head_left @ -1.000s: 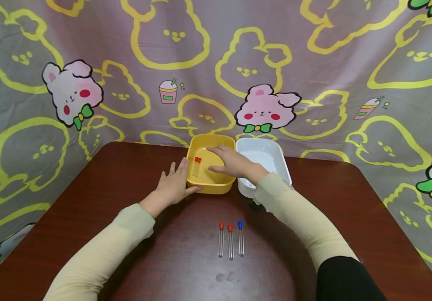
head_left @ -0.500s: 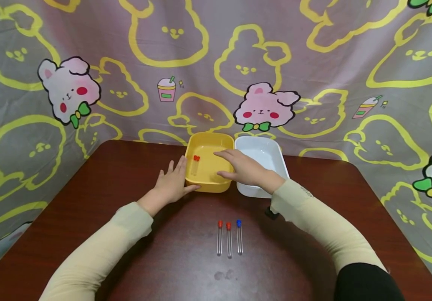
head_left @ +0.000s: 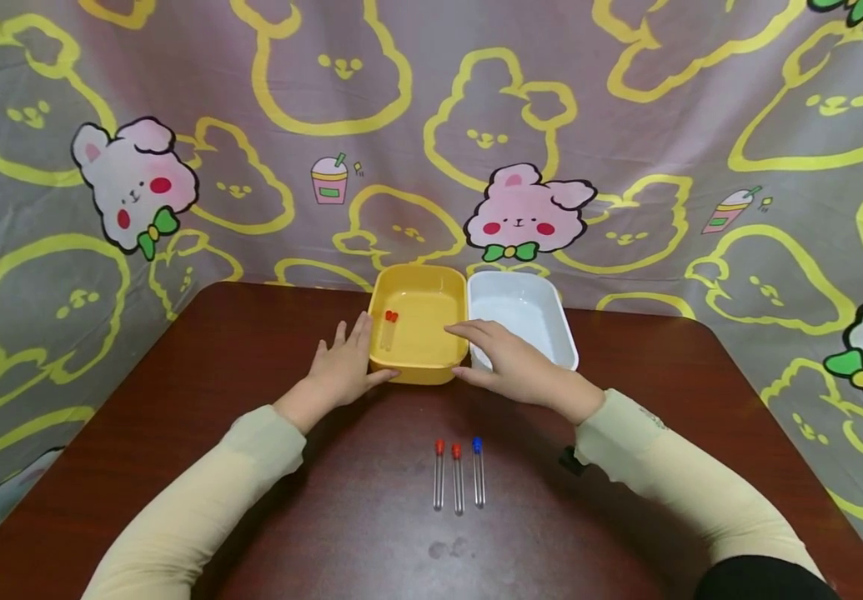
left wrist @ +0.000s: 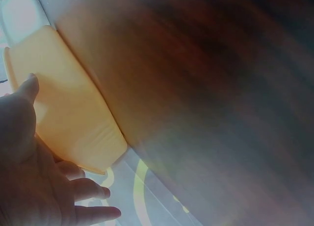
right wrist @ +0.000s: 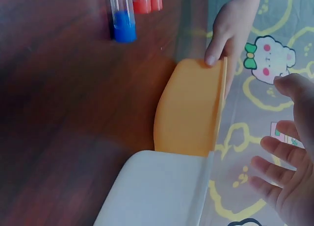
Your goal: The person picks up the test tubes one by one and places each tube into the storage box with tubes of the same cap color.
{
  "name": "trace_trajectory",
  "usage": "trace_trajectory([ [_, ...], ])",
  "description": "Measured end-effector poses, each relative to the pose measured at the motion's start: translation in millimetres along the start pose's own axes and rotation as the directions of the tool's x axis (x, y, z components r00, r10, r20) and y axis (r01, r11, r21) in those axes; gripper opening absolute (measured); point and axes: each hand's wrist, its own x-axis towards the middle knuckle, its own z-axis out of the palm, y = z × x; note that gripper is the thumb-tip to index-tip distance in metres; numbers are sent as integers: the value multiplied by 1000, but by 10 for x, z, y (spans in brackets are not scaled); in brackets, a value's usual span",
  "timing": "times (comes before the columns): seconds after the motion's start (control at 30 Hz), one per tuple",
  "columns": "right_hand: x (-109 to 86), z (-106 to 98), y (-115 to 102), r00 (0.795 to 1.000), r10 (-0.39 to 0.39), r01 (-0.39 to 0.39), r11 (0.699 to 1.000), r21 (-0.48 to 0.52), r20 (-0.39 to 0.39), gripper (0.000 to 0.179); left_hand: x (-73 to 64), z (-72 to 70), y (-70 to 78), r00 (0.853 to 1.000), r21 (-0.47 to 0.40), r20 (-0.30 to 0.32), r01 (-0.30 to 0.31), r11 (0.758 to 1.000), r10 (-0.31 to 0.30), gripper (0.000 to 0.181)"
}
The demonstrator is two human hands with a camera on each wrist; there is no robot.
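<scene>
My left hand (head_left: pixel 341 367) rests against the left side of a yellow plastic basin (head_left: pixel 419 376), its fingers spread and its thumb along the front wall, as the left wrist view also shows. Two test tubes (head_left: pixel 388 335) with red stoppers lie inside that basin, near its left wall. With fingers parted and nothing between them, my right hand (head_left: pixel 509 360) hovers over the near left part of a white basin (head_left: pixel 532 312), fingertips reaching the yellow one's right rim. Nearer me on the table lie two red-stoppered test tubes (head_left: pixel 458 483) and one blue-stoppered test tube (head_left: pixel 479 479).
Both basins stand side by side at the back of the dark brown table (head_left: pixel 311 533). Behind them hangs a grey-pink curtain (head_left: pixel 401 108) printed with rabbits. A small black object (head_left: pixel 572 460) shows beneath my right sleeve (head_left: pixel 671 467).
My right hand has drawn back from inside the yellow basin toward the right, now over the white basin's near side. The left hand keeps its place; the tubes have not moved.
</scene>
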Motion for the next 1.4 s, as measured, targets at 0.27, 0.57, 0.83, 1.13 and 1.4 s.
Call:
trace_trajectory([
  [0.27,-270,-14,-36,999,4,-3,999,32,-40,64,-1,5,-8,1000,12,-10,4,1000,-3,111],
  [0.57,-571,6,-75,999,36,-36,999,20,-21,65,2,10,-8,1000,7,-11,2,1000,-2,110],
  [0.83,-768,69,-74,999,50,-50,999,16,0,64,9,30,-15,1000,8,-9,1,1000,-1,112],
  [1.13,-934,157,-65,1000,26,-26,1000,-16,-12,66,11,27,-5,1000,1,-12,6,1000,-6,112],
  [1.4,-1042,272,-120,1000,14,-13,998,-55,24,69,16,27,5,1000,2,-14,0,1000,0,110],
])
